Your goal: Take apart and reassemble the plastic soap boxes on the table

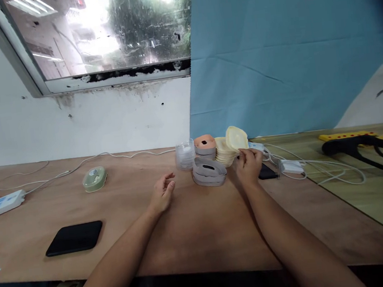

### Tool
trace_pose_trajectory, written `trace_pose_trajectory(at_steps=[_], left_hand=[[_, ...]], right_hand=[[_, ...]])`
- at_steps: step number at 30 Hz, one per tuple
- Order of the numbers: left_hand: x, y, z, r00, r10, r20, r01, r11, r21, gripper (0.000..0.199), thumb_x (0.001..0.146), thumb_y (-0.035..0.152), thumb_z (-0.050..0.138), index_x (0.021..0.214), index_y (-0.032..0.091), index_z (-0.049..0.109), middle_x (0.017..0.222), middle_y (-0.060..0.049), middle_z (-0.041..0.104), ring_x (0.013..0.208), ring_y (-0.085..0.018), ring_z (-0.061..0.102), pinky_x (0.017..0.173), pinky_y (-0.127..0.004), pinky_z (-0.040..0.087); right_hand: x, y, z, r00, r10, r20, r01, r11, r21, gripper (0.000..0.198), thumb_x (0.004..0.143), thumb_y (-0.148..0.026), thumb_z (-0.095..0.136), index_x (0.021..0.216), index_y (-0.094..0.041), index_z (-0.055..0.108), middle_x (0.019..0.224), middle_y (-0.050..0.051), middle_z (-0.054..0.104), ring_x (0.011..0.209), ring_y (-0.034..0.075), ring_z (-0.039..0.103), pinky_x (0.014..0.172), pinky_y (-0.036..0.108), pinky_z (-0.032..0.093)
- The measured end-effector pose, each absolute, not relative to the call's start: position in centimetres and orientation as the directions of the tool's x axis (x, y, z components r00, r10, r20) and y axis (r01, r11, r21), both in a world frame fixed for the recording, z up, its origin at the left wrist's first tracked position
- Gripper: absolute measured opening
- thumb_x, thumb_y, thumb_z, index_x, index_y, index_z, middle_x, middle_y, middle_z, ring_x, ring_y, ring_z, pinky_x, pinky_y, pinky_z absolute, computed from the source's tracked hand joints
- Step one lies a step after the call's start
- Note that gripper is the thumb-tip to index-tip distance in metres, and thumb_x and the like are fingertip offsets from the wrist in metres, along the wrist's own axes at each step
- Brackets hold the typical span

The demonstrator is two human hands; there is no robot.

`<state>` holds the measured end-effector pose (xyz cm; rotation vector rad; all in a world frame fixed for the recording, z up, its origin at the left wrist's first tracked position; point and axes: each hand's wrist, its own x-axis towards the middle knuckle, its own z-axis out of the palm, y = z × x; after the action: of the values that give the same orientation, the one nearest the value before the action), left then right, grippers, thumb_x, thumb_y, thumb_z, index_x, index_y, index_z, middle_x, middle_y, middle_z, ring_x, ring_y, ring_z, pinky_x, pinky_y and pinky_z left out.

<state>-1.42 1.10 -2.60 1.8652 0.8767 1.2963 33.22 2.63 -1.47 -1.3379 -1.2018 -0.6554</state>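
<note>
My right hand [250, 164] pinches the lower edge of a pale yellow square lid [236, 138], tilted up over a stack of similar yellow lids [224, 152]. Fingers loosely curled and apart, my left hand [164, 191] hovers above the table with nothing in it. Between the hands sits a grey oval piece with a slot [209, 172], apparently stacked on others. Behind that are an orange slotted piece [205, 142] on a grey one and a stack of clear plastic containers [185, 155].
A round green container [94, 179] and a black phone [74, 238] lie on the left of the table [188, 240]. White power strips [1, 205] and cables run along the back. At right are a dark phone [267, 171], a white adapter [291, 166] and a black strap-like object [358, 154].
</note>
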Motion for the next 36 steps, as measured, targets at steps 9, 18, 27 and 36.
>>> trace_pose_trajectory(at_steps=[9,18,27,36], left_hand=[[-1.7,0.9,-2.4,0.336,0.791,0.512,0.278,-0.602,0.749,0.038,0.091,0.040,0.046,0.120,0.015,0.053,0.110,-0.011,0.065,0.087,-0.017,0.063,0.081,-0.033,0.050],[-2.8,1.9,-2.2,0.347,0.728,0.591,0.392,-0.685,0.614,0.035,0.091,0.038,0.047,0.117,0.016,0.054,0.108,-0.010,0.065,0.089,-0.018,0.062,0.082,-0.034,0.050],[-11.2,6.6,-0.6,-0.080,0.795,0.601,0.897,-0.205,0.391,0.042,0.086,0.044,0.048,0.114,0.016,0.060,0.132,-0.015,0.051,0.129,-0.030,0.038,0.109,-0.046,0.028],[-18.6,7.8,-1.0,-0.554,0.767,0.325,0.806,0.394,0.442,0.069,0.084,0.055,0.042,0.138,0.012,0.039,0.152,-0.020,0.020,0.140,-0.044,0.008,0.106,-0.064,0.013]], right_hand=[[32.9,3.9,-2.2,0.301,0.378,0.876,0.896,0.203,-0.396,0.039,0.090,-0.033,0.044,0.122,-0.017,0.057,0.117,0.013,0.052,0.113,0.024,0.049,0.098,0.043,0.041],[32.5,3.8,-2.5,0.269,0.429,0.862,0.907,0.188,-0.377,0.043,0.086,-0.030,0.045,0.125,-0.015,0.055,0.130,0.016,0.050,0.123,0.026,0.046,0.103,0.044,0.038],[33.3,4.0,-2.7,0.348,0.368,0.862,0.893,0.151,-0.425,0.049,0.082,-0.031,0.050,0.126,-0.010,0.050,0.127,0.020,0.050,0.123,0.028,0.044,0.104,0.047,0.036],[34.0,4.1,-3.2,0.433,0.364,0.824,0.845,0.154,-0.512,0.047,0.077,-0.029,0.053,0.121,-0.013,0.051,0.122,0.017,0.050,0.117,0.029,0.045,0.100,0.048,0.036]])
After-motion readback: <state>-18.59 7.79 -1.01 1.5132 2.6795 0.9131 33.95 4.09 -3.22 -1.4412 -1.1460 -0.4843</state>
